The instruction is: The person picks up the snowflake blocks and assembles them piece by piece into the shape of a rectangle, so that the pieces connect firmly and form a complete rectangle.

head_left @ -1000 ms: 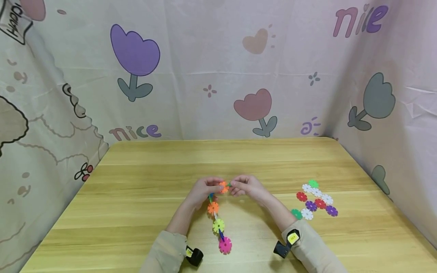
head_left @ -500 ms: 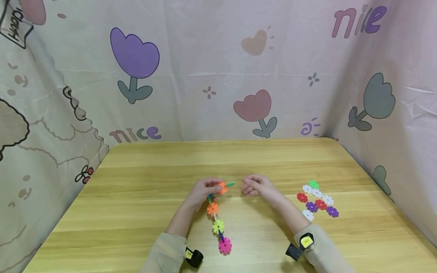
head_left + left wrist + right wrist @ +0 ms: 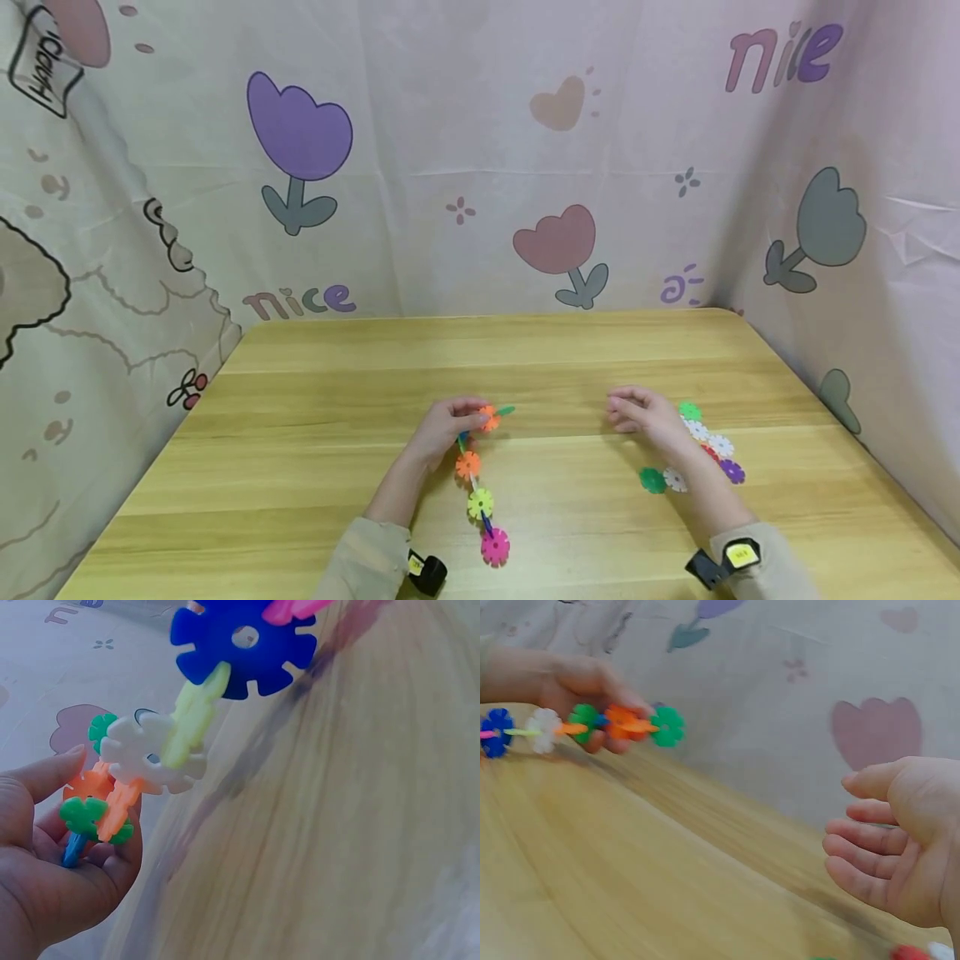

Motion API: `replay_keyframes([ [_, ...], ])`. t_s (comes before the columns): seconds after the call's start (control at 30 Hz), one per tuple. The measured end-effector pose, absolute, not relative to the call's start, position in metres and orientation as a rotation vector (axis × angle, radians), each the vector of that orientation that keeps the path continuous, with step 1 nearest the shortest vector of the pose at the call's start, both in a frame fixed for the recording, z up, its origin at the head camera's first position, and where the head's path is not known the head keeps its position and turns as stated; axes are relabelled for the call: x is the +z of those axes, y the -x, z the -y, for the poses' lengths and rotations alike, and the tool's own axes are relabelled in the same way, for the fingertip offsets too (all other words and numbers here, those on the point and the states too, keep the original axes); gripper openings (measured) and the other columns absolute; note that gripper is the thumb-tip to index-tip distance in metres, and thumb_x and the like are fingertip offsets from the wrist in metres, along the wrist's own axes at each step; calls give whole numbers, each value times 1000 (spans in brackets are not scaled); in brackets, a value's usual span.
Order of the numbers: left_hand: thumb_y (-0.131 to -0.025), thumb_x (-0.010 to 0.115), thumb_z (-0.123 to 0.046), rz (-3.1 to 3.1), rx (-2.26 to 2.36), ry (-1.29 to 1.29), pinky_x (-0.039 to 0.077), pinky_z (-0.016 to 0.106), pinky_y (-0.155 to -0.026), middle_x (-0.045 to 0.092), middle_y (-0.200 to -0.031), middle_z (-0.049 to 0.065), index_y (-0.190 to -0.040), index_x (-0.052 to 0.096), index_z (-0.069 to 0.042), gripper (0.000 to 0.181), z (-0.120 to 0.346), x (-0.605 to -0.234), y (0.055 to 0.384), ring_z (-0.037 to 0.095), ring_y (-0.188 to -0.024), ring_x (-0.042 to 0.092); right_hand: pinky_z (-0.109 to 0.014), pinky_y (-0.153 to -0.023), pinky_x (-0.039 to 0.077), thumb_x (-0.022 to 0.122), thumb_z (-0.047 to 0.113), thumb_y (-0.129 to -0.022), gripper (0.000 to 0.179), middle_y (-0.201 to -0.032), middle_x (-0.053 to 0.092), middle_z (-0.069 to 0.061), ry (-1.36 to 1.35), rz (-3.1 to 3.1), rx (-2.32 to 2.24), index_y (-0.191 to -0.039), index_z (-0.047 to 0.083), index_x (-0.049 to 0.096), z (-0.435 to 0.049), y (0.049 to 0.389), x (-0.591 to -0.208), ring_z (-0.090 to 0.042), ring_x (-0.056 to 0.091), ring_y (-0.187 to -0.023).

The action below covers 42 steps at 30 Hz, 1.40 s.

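Note:
My left hand (image 3: pixel 442 427) pinches an orange snowflake disc (image 3: pixel 489 418) near the far end of a chain of slotted plastic discs. A green disc (image 3: pixel 667 726) juts edgewise from that orange one as the end piece. From the hand the chain runs back toward me: a blue piece (image 3: pixel 73 850) and a green disc (image 3: pixel 84 817) by the palm, an orange, a white disc (image 3: pixel 142 754), a yellow one (image 3: pixel 481 503), a dark blue one (image 3: pixel 244 649) and a pink disc (image 3: pixel 495 547) at the near end. My right hand (image 3: pixel 647 418) holds nothing, its fingers loosely bent, left of the loose discs.
Loose discs lie at the right of the wooden table (image 3: pixel 315 450): green (image 3: pixel 690 411), white (image 3: pixel 722 445), purple (image 3: pixel 732 472), another green (image 3: pixel 652 481) and more, partly hidden by my right forearm. A printed cloth (image 3: pixel 435 125) hangs behind the table and along its sides.
My right hand has let go of the green end disc and moved right toward the loose discs. My left hand stays in place, still pinching the chain.

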<state>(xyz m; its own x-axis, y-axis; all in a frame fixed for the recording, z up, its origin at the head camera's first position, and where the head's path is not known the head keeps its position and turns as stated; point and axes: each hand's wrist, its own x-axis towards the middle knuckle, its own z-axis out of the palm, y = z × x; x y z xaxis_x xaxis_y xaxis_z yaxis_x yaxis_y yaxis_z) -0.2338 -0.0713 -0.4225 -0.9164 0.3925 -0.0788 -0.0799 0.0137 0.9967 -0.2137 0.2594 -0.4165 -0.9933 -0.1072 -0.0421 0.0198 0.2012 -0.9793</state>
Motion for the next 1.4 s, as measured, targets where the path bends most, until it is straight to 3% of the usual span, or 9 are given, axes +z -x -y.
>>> replay_keyframes([
  [0.27,-88,62,-6,-1952,1985,-319,47,25,-58,63,-77,2,-115,57,10,31,70,-424,234,15,-63,55,-27,-74,52,58,18,-93,50,-101,63,-12,-76,-2594,-1877,-125,-16,41,-312,206,-413,-10,62,-84],
  [0.5,-88,61,-6,-1969,1977,-315,46,25,-58,62,-77,2,-114,57,9,30,70,-425,234,16,-64,55,-22,-74,50,57,23,-93,57,-93,59,12,-174,-2653,-1827,-129,-15,36,-346,200,-412,-2,58,-83],
  [0.6,-88,61,-6,-1972,1977,-314,47,26,-59,61,-77,2,-114,58,9,30,70,-425,233,17,-66,56,-21,-72,50,56,23,-94,57,-89,57,16,-231,-2660,-1800,-130,-15,35,-357,198,-413,-1,57,-80],
  [0.67,-89,61,-6,-1973,1978,-316,47,26,-59,61,-77,2,-114,57,9,30,70,-425,233,17,-66,56,-21,-71,49,55,22,-94,56,-92,58,11,-260,-2675,-1757,-131,-15,34,-362,198,-414,-1,56,-80],
  [0.77,-89,61,-6,-1974,1980,-316,47,26,-59,61,-77,2,-114,57,9,30,70,-426,234,17,-65,56,-21,-69,49,55,24,-94,56,-101,59,-8,-297,-2745,-1608,-130,-15,36,-368,200,-416,-2,54,-81],
  [0.87,-89,61,-6,-1977,1982,-314,47,26,-59,61,-77,2,-114,57,9,30,70,-426,234,17,-65,55,-25,-72,48,55,28,-93,58,-114,52,-27,-306,-2794,-1435,-130,-14,38,-371,203,-418,-19,55,-92],
  [0.93,-89,61,-6,-1976,1984,-311,47,26,-59,62,-77,2,-114,58,9,30,70,-426,234,17,-64,55,-30,-73,46,56,31,-92,60,-119,47,-32,-293,-2824,-1320,-128,-14,40,-373,205,-419,-31,52,-98],
  [1.0,-89,61,-6,-1976,1983,-309,47,27,-59,62,-77,2,-114,58,9,30,70,-426,234,17,-65,56,-33,-74,44,58,32,-91,59,-118,48,-33,-270,-2840,-1247,-126,-14,43,-373,208,-420,-40,48,-103],
  [1.4,-88,61,-6,-1968,1976,-310,46,26,-59,62,-76,2,-113,58,9,29,69,-425,233,16,-64,54,-40,-75,41,66,20,-86,49,-102,53,-23,-177,-2866,-1088,-117,-14,50,-367,214,-420,-32,48,-90],
])
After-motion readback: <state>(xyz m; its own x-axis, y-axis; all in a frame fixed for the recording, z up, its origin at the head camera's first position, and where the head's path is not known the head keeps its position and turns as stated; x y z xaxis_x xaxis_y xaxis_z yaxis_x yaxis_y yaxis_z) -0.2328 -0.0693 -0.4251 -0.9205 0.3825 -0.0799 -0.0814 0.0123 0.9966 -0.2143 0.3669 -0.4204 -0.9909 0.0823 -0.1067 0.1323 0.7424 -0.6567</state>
